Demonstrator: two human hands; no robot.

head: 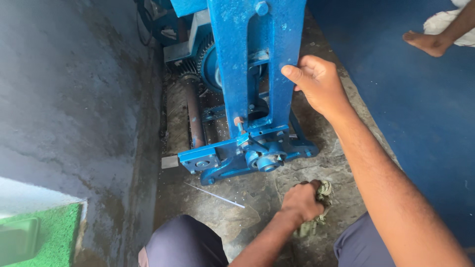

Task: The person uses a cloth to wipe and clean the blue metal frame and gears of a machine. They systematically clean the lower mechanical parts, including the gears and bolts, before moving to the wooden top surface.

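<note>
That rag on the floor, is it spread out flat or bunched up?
Bunched up. The greenish rag sits crumpled on the concrete floor under the left hand, folds sticking out around the fingers.

The machine (247,74) at the upper centre is showing bright blue paint with scuffed patches, its roller (194,116) rusty brown. The rag (316,210) at the lower centre is looking dull green. The floor (237,190) is appearing mottled grey; the mat (44,230) at the lower left, vivid green.

Bare arms, dark shorts
Both hands, left hand (301,201) and right hand (316,81), are ungloved; forearms are sleeveless; greyish-navy shorts (185,244) cover both thighs.
</note>
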